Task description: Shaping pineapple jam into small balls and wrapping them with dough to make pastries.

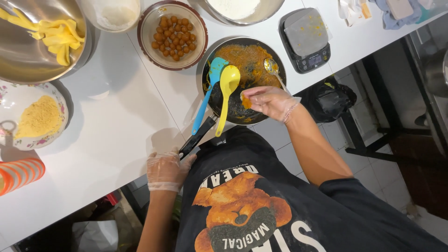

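The pan handle (long axis running near-left) is gripped by the left hand; an orange lump is pinched by the right hand over the pan.

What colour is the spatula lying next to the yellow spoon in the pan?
Blue spatula, clearest in the head view.

One frying pan, two silicone spatulas, one metal spoon, one scale, one floral plate, and perhaps four bowls, partly cropped.
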